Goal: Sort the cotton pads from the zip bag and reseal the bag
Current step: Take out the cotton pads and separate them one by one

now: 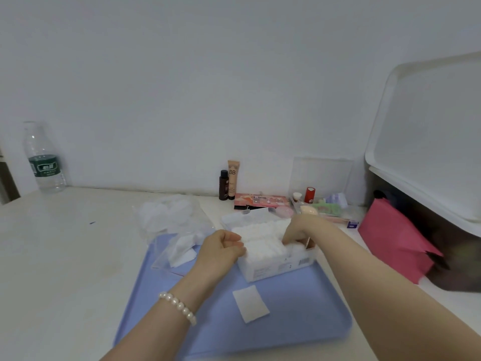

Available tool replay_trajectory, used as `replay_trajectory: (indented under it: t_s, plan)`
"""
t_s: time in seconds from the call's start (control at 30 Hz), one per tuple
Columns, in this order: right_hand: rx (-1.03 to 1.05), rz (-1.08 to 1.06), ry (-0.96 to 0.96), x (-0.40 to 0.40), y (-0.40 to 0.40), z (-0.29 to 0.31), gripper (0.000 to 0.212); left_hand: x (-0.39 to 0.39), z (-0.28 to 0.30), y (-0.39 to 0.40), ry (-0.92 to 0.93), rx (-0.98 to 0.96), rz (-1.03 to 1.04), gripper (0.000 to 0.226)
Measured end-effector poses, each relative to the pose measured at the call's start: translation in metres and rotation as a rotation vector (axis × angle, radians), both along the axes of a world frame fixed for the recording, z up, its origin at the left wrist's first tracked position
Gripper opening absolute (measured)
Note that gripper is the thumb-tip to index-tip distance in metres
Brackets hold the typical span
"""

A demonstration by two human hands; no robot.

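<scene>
Your left hand (223, 246) sits at the near-left corner of the box of cotton pads (270, 252), fingers curled in against the pads there, though whether that grip actually pinches a pad, you can't tell from here. Your right hand (299, 230) reaches down into the box's right end, fingertips buried among the pads, so its grip is hidden too. The box stands on the far part of the blue tray (299, 316), packed with white pads. One loose cotton pad (250, 303) lies flat on the tray, nearer you and apart from the box. The zip bag (177, 250) lies half on the tray's far-left edge, a few pads showing through it. Behind that, a crumpled clear plastic bag (169, 214) rests on the worktop (65, 256). A pearl bracelet (179, 307) circles your left wrist. A water bottle (44, 157) stands far left by the wall.
</scene>
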State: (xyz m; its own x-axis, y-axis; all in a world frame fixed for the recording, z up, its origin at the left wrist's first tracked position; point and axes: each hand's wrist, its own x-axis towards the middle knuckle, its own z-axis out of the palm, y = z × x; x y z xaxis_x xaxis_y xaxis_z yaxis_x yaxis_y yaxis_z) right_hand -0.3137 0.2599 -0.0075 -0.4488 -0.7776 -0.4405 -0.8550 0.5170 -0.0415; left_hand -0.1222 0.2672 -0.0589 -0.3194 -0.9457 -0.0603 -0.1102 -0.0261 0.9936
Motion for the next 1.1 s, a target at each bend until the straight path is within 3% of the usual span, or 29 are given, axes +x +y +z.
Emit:
replay_trajectory:
  t_s: [0.07,0.23,0.33,0.47,0.57,0.67,0.73,0.8,0.9,1.0,1.1]
  plan:
    - [-0.021,-0.004,-0.038,-0.004,0.003,0.005,0.025,0.001,0.002,-0.001,0.023,0.004,0.007,0.016]
    - [-0.020,0.100,0.079,0.000,0.007,-0.005,0.020,-0.001,0.004,0.000,0.040,0.051,-0.015,0.019]
    - [-0.140,0.051,-0.030,0.001,0.003,-0.013,0.029,-0.003,0.004,0.002,0.025,0.063,-0.016,0.020]
    - [-0.214,0.025,-0.150,0.005,0.005,-0.014,0.020,-0.001,0.005,0.004,0.049,0.091,-0.013,0.019]
    - [-0.259,0.001,-0.119,0.007,0.008,-0.008,0.007,0.012,0.013,0.006,0.053,0.067,-0.019,0.014]
    - [-0.397,0.010,0.172,0.014,0.015,-0.001,0.019,0.040,0.014,0.005,-0.123,-0.123,0.014,0.012]
    - [-0.644,0.086,0.234,0.036,0.023,0.001,0.015,0.065,0.011,-0.002,-0.251,-0.322,0.154,0.016]
    - [-0.843,0.248,0.075,0.070,0.034,-0.004,0.018,0.090,0.012,-0.007,-0.331,-0.464,0.297,0.024]
    - [-0.854,0.502,-0.186,0.117,0.032,-0.035,0.022,0.114,0.003,-0.018,-0.492,-0.560,0.250,0.042]
    - [-0.721,0.592,-0.244,0.145,0.014,-0.074,0.029,0.122,-0.012,-0.022,-0.721,-0.575,0.073,0.042]
    - [-0.700,0.626,-0.223,0.157,-0.007,-0.095,0.041,0.122,-0.021,-0.022,-0.658,-0.537,0.051,0.053]
